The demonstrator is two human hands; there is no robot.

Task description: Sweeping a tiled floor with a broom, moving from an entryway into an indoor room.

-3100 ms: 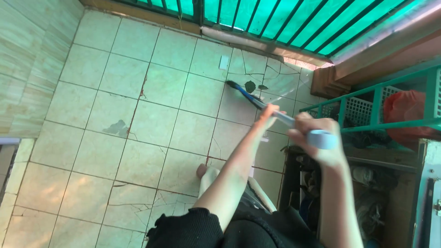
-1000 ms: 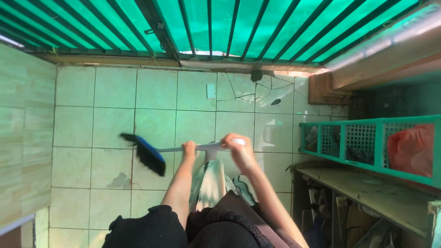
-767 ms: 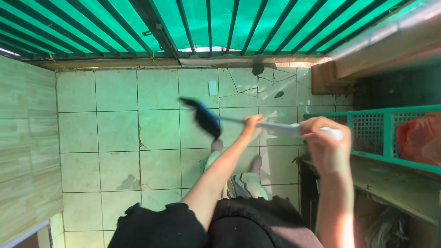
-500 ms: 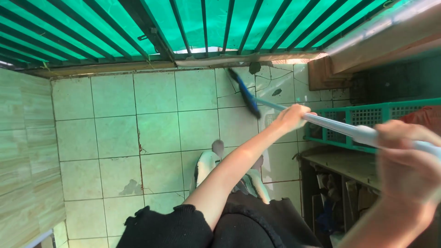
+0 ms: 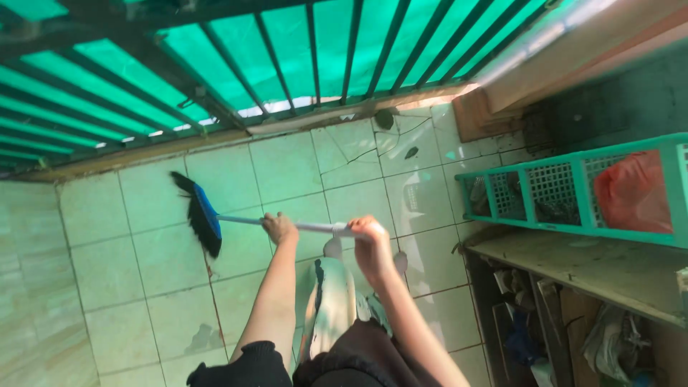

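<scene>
Person seen from above, standing on tiled floor [image 5: 143,244]. Left hand [image 5: 278,228] wrapped around middle of broom [image 5: 215,221] handle; right hand [image 5: 370,236] gripped around handle's near end. Handle lies nearly level across body. Blue broom head with black bristles angled toward floor, near far edge below green barred railing [image 5: 287,57]. Two dark leaves [image 5: 411,152] on cracked tiles in far right corner of floor. Green plastic crate [image 5: 566,193] holding red bag [image 5: 634,192] sits on wooden shelf [image 5: 595,265] along right edge.
</scene>
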